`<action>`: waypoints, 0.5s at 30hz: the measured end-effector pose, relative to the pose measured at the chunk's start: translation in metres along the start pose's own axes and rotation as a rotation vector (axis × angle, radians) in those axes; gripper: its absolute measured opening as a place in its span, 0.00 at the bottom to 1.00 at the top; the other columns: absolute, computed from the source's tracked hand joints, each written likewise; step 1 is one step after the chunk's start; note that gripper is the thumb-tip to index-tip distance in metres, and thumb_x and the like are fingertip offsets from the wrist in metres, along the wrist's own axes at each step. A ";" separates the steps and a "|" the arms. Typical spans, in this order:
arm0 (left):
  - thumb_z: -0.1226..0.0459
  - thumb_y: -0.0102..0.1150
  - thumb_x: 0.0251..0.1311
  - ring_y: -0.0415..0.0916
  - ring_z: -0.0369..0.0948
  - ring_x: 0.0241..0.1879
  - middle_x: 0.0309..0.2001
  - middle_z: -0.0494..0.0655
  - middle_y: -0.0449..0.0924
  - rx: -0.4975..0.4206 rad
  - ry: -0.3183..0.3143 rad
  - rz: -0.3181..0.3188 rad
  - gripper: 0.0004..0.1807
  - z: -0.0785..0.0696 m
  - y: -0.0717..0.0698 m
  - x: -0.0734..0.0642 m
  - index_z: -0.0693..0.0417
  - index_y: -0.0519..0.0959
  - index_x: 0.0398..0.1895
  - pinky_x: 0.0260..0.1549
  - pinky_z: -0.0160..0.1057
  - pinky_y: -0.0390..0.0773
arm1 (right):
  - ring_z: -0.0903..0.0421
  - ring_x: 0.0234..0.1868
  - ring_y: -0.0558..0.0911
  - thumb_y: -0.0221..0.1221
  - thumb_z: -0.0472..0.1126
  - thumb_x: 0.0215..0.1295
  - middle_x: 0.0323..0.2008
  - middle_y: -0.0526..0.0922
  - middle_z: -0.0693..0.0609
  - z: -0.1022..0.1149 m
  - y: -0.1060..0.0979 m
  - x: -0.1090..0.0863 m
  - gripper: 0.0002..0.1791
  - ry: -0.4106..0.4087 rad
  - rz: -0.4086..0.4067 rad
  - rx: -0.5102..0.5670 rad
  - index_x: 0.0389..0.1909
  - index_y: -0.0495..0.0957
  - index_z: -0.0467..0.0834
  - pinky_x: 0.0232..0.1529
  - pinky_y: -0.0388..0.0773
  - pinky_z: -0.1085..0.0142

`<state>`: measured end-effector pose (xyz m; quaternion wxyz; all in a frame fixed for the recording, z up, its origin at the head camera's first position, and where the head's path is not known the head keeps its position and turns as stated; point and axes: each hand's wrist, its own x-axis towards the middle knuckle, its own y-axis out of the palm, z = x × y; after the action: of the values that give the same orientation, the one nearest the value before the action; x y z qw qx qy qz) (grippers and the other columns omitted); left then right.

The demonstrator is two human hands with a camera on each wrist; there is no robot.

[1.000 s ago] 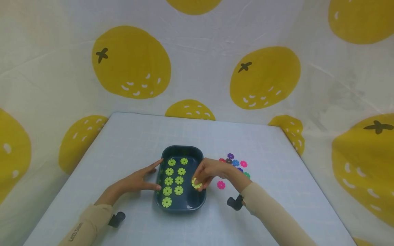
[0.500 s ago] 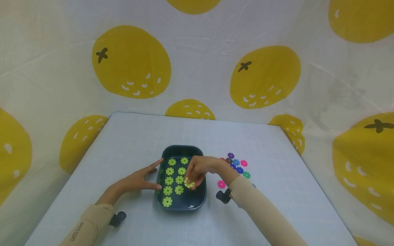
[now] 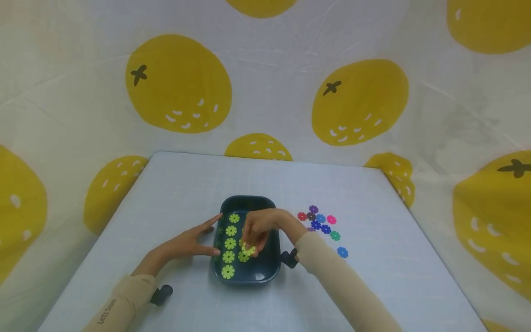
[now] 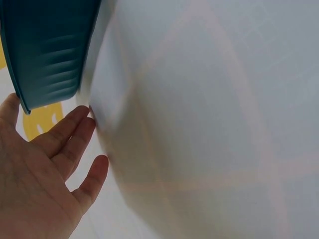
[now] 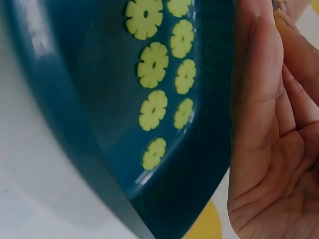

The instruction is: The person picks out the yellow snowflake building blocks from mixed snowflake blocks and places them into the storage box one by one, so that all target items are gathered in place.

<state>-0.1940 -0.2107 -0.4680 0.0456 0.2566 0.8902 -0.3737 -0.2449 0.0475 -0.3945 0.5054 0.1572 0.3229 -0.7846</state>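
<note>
Right hand [image 3: 258, 229] of mine pinched a yellow-green disc [image 3: 249, 250] just above the dark tray [image 3: 265, 269], right of the laid discs, while my flat left hand [image 3: 188, 242] steadied its left wall.

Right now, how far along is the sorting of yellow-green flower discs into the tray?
Done: two columns of yellow-green flower discs lie in the dark teal plastic tray. In hand: the right hand pinches another disc over them; the left hand touches the rim. Left: only other-coloured discs on the table.
</note>
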 end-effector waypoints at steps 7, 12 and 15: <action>0.42 0.73 0.48 0.49 0.64 0.75 0.76 0.62 0.56 -0.006 -0.016 -0.009 0.60 0.002 0.000 0.001 0.24 0.43 0.79 0.67 0.73 0.52 | 0.55 0.23 0.87 0.63 0.32 0.65 0.30 0.88 0.43 0.004 0.002 0.014 0.09 0.015 0.092 -0.026 0.43 0.87 0.36 0.30 0.85 0.68; 0.42 0.72 0.50 0.49 0.64 0.75 0.75 0.63 0.56 -0.003 -0.007 -0.004 0.59 0.003 0.000 0.002 0.24 0.42 0.79 0.67 0.73 0.53 | 0.53 0.25 0.88 0.62 0.30 0.64 0.30 0.89 0.42 0.008 0.004 0.021 0.10 0.050 0.127 -0.062 0.44 0.86 0.36 0.30 0.86 0.67; 0.42 0.72 0.50 0.49 0.64 0.75 0.75 0.63 0.56 0.001 -0.005 0.003 0.59 0.002 0.000 0.002 0.25 0.42 0.79 0.67 0.73 0.53 | 0.52 0.25 0.88 0.62 0.31 0.65 0.30 0.89 0.43 0.008 0.006 0.026 0.09 0.070 0.129 -0.111 0.42 0.87 0.38 0.32 0.86 0.65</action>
<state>-0.1956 -0.2113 -0.4699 0.0484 0.2569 0.8895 -0.3747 -0.2502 0.0223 -0.4051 0.5511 0.1765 0.3726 -0.7255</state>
